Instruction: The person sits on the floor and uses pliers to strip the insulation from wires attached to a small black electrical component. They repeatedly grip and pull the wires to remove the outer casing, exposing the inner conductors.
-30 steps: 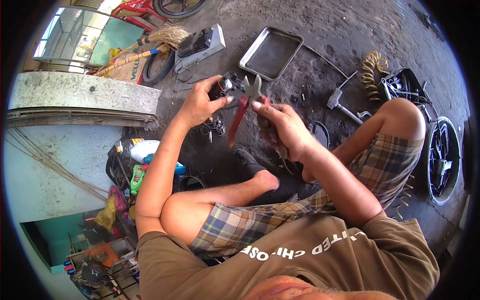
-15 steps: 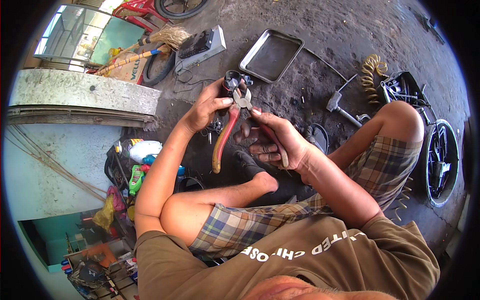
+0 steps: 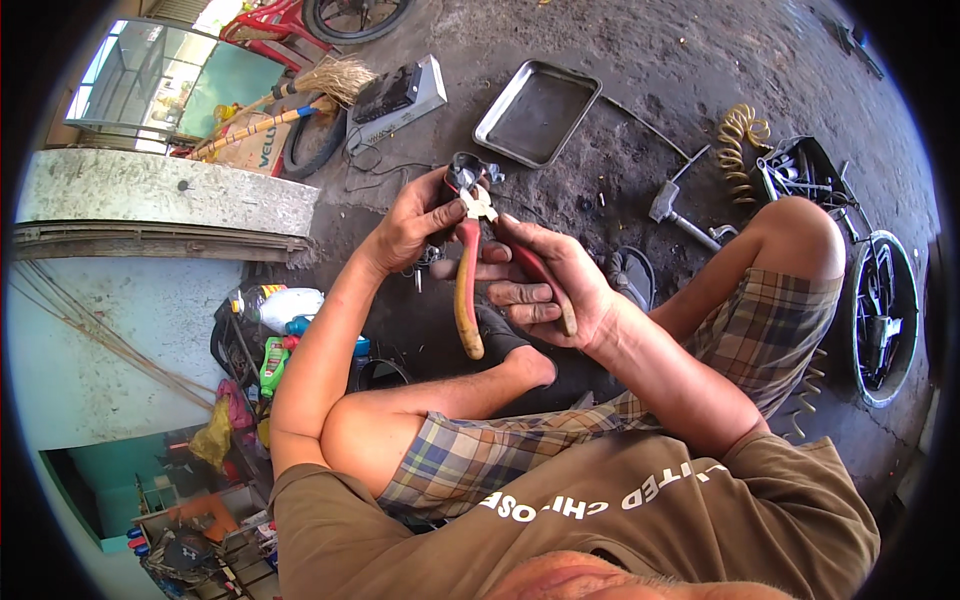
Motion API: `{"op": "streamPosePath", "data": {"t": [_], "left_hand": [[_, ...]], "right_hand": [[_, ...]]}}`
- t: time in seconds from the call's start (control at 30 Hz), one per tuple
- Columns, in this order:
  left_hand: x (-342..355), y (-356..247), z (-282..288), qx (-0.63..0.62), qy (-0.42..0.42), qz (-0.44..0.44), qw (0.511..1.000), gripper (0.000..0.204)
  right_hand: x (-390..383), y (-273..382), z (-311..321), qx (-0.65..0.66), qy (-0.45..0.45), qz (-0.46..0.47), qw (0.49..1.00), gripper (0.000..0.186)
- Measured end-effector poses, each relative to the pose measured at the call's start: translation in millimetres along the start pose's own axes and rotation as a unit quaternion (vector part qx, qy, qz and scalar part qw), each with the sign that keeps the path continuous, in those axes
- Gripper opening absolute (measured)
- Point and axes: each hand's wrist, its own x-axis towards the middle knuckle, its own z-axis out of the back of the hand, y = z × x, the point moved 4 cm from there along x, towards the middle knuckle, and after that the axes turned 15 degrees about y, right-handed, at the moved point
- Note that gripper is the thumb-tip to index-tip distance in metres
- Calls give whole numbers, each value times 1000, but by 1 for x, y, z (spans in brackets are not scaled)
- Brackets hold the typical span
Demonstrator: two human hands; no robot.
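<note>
My left hand [image 3: 413,224] grips a small dark part [image 3: 468,169] with metal and some red on it. Against it are the jaws of red-and-yellow handled pliers [image 3: 467,280]. My right hand [image 3: 560,275] is closed round the right handle of the pliers, and the left handle swings out toward me with some fingers behind it. Whether the jaws are biting on something, I cannot tell. Loose wires and small pieces [image 3: 420,275] lie on the ground below my hands.
I sit on dirty ground. Ahead are a metal tray [image 3: 483,135] and a grey box [image 3: 420,100]. At right are a hammer-like tool [image 3: 668,205], coiled hose [image 3: 737,150], tool bin [image 3: 800,170] and round tub [image 3: 885,390]. Left are a ledge [image 3: 120,195], broom [image 3: 335,80] and bottles [image 3: 275,360].
My right hand has turned the pliers, so their yellow-tipped handle now swings out lower and further apart from the other. The jaws have moved left onto the part in my left hand.
</note>
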Motion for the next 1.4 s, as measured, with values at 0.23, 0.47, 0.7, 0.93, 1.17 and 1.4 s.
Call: {"op": "streamPosePath", "data": {"t": [0.23, 0.47, 0.7, 0.93, 1.17, 1.4], "left_hand": [[5, 2, 0, -8, 16, 12, 1000, 44], [9, 21, 9, -57, 20, -3, 998, 53], [15, 22, -11, -129, 2, -21, 991, 49], [25, 27, -24, -217, -18, -29, 976, 41], [26, 30, -18, -188, -28, -39, 981, 51], [20, 25, 1, -267, -131, -13, 955, 58]], "right_hand": [[-2, 3, 5, -12, -3, 19, 1000, 40], [-8, 9, 3, -98, -48, 13, 994, 24], [-6, 9, 15, -141, -57, 21, 988, 20], [-5, 7, 24, -148, -48, 77, 985, 22], [-5, 15, 28, -88, 18, 42, 995, 22], [-13, 17, 7, -197, -44, 0, 979, 18]]}}
